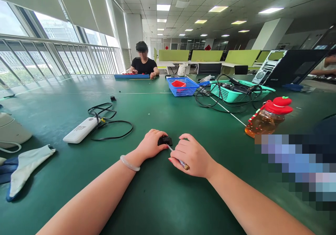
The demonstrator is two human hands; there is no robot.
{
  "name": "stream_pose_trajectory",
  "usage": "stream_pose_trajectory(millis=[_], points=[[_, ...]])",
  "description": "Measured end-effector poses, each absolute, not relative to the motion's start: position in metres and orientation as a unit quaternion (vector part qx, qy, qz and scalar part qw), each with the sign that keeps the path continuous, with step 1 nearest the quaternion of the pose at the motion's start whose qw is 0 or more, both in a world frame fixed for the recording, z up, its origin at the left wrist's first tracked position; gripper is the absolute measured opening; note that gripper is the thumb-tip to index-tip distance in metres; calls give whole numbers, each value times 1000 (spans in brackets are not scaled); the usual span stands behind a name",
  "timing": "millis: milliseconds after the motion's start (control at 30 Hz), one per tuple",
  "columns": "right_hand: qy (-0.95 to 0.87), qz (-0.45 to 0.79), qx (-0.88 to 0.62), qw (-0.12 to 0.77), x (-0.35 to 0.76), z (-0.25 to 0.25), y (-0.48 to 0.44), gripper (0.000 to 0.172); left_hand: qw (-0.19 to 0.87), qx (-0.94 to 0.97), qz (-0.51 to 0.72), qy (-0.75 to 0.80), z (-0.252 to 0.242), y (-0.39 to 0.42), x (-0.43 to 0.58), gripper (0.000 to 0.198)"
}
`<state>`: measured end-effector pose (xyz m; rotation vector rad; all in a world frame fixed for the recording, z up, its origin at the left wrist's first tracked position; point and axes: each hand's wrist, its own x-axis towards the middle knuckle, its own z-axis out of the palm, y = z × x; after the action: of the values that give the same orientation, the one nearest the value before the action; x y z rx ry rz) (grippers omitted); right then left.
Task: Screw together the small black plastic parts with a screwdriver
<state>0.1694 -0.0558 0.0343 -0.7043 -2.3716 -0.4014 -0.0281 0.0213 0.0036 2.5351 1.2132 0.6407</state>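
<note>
My left hand (150, 144) is closed around a small black part (166, 140) on the green table, thumb on its near side and fingers over its far side. What kind of part it is cannot be made out. In my right hand (194, 158) is a slim screwdriver (184, 165), its brownish handle end sticking out below the fingers. The thin shaft points up and left, its tip at the black part beside my left thumb. Whether the tip touches the part is too small to tell.
A white power strip (81, 130) with a black cable lies left, near a glove (28, 168). Blue (183, 90) and teal (233, 96) baskets, the latter with tangled cables, stand beyond. A red-lidded bottle (267, 119) is right. A person (144, 65) sits across the table.
</note>
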Motion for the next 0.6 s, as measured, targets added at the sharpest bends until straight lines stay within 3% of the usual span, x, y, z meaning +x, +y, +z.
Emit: stream_pose_trajectory(millis=[400,600], points=[[-902,-123,-288,296,174,38,-56,20,145,868,220,422,2,22,-28,35],[-914,-139,-309,224,173,36,-58,13,148,863,223,429,0,22,-29,41]])
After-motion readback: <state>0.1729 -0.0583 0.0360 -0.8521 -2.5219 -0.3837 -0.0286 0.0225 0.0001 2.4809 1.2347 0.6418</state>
